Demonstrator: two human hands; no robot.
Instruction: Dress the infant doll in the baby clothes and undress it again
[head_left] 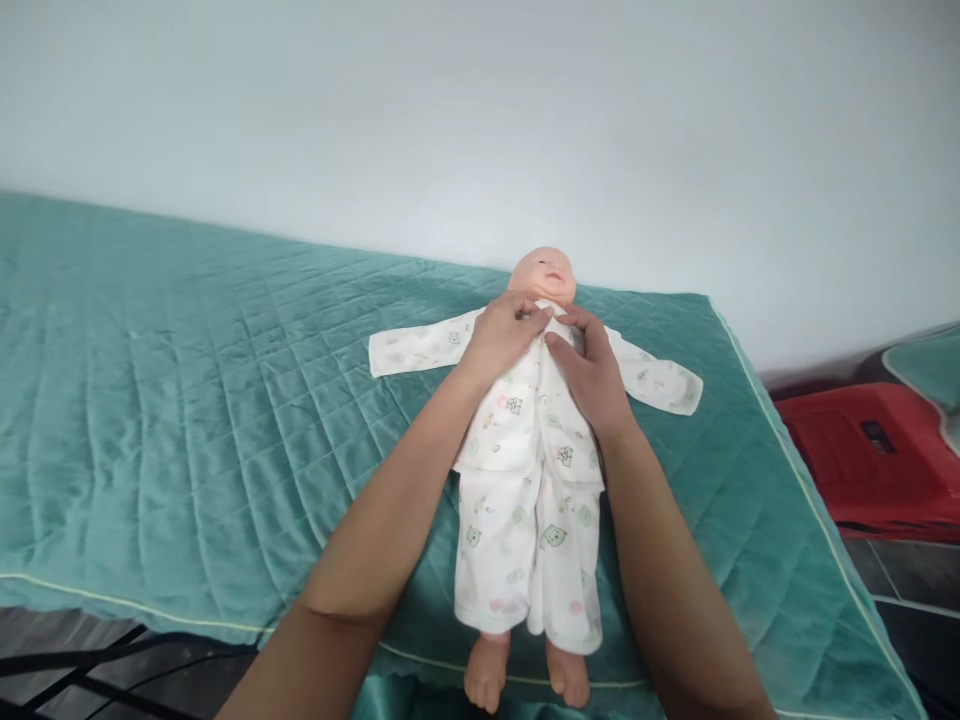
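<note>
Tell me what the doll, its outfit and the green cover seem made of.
The doll looks like smooth moulded vinyl or plastic: faintly glossy head and feet. Its outfit seems thin matte cotton, creased and printed. The green cover looks like quilted velvety fabric, stitched in squares, softly shiny.

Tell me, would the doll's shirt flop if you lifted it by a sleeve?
Probably yes: the shirt looks like thin, soft cloth, so likely light, its sleeves lying flat and wrinkled on the bedcover. It likely bunches easily where the left hand and right hand pinch its collar.
</note>
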